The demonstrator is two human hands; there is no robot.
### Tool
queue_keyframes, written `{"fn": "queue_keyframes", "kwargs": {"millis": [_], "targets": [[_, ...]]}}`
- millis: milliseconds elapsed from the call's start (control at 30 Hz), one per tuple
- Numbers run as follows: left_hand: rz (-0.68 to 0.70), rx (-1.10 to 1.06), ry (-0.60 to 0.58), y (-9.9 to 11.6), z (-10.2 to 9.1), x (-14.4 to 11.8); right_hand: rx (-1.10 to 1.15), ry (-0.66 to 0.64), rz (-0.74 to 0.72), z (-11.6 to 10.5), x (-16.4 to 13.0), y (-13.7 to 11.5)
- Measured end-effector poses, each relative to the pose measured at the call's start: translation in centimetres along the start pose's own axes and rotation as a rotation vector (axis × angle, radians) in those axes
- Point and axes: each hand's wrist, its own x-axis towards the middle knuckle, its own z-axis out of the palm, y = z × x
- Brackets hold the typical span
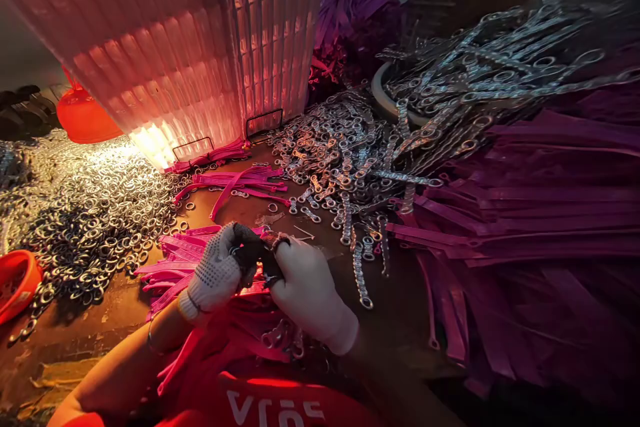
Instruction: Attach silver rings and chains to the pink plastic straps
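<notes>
Both gloved hands pinched on one pink strap with a ring, low centre of frame.
Left hand (220, 273) and right hand (305, 287) meet, fingers clenched on the strap (250, 288) and a metal ring (277, 240); exact grip is hard to read. More straps lie just under them on the worktop (90, 337). Loose rings (95, 213) at left, chains (350, 173) centre-right.

You see a dim, magenta-tinted scene lit from the upper left, where the ribbed panel (190, 47) glares white at its base and glints off the rings (95, 213), while the right side sinks into shadow and the edges bend and blur.
</notes>
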Motion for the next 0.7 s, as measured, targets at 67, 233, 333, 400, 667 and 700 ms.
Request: {"fn": "queue_keyframes", "kwargs": {"millis": [67, 233, 333, 400, 667, 700], "targets": [[-0.057, -0.068, -0.003, 0.5, 0.4, 1.2, -0.056, -0.127, 0.027, -0.4, 0.5, -0.3], [0.001, -0.221, 0.022, 3.7, 1.7, 5.3, -0.086, -0.399, -0.151, -0.5, 0.9, -0.4], [0.048, -0.053, -0.097, 5.1, 2.4, 6.6, -0.065, -0.164, 0.055, -1.6, 1.6, 1.6], [0.046, 0.024, -0.135, 5.1, 2.5, 6.8, 0.004, 0.016, 0.179, -2.5, 2.3, 3.4], [-0.074, -0.107, -0.112, 3.0, 2.4, 7.2, -0.006, 0.078, 0.057, -0.1, 3.0, 4.4], [-0.067, -0.105, -0.104, 2.8, 2.4, 7.4, -0.052, 0.081, 0.047, 0.2, 3.2, 4.4]]}}
